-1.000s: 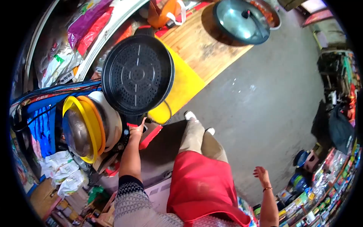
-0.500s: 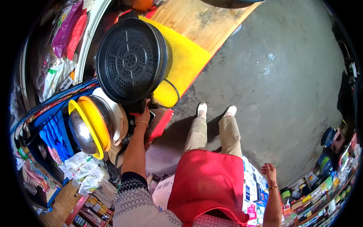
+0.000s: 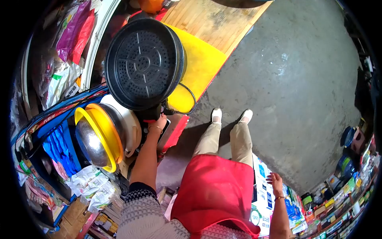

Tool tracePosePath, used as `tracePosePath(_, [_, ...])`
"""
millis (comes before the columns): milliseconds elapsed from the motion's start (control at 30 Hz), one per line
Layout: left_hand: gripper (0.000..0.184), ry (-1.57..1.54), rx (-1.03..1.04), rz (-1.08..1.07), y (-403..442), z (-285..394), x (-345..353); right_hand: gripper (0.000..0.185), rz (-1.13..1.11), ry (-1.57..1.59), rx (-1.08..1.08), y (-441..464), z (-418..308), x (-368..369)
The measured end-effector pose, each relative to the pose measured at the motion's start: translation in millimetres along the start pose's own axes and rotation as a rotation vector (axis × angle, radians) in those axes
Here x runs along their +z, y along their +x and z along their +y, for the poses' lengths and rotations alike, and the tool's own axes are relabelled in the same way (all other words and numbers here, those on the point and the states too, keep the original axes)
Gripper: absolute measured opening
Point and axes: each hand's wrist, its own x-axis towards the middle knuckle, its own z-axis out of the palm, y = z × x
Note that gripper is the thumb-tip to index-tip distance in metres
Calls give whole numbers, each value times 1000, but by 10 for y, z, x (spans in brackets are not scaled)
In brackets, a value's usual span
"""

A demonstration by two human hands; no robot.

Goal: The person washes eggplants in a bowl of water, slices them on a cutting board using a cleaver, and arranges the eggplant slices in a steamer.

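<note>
A black pan with a perforated steamer tray point(image 3: 144, 63) stands on the yellow tabletop point(image 3: 203, 55), its handle and a black cord at the near side. My left hand point(image 3: 160, 121) is at that handle, fingers closed round it as far as they show; part of the hand is hidden under the handle. A dark phone-like object lies beside my wrist. Over the boxes at the lower right, my right hand point(image 3: 275, 183) hangs in the air with its fingers apart, holding nothing. A red apron point(image 3: 215, 187) covers my front.
Yellow and metal bowls point(image 3: 93, 137) are stacked left of my left arm. A wooden board point(image 3: 219, 18) lies beyond the yellow surface. Plastic bags point(image 3: 93, 185) sit at the lower left. Packed goods point(image 3: 338, 203) line the lower right, beside the grey floor point(image 3: 294, 99).
The view has tilted downward and shifted, so the lidded pot at the top has left the frame. My feet now stand side by side. My left hand stays at the pan's handle.
</note>
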Motion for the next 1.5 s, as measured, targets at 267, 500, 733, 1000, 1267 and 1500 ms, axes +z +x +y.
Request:
tracePosePath(267, [44, -110, -43, -25, 31, -110, 50, 26, 5, 33, -11, 6, 15, 150])
tracePosePath(500, [56, 28, -239, 20, 88, 85, 69, 26, -3, 6, 24, 19, 36, 164])
tracePosePath(733, [47, -247, -97, -16, -113, -295, 391, 26, 13, 47, -23, -79, 85, 153])
tracePosePath(1000, [31, -361, 124, -180, -646, 1220, -725, 31, 291, 195, -131, -800, -113, -111])
tracePosePath(1267, [14, -450, 475, -424, 622, 2049, -646, 26, 389, 199, -139, -295, -421, -605])
tracePosePath(1500, [16, -1212, -448, -513, 2120, 3808, -1326, 25, 317, 527, -134, 155, -1401, -1723])
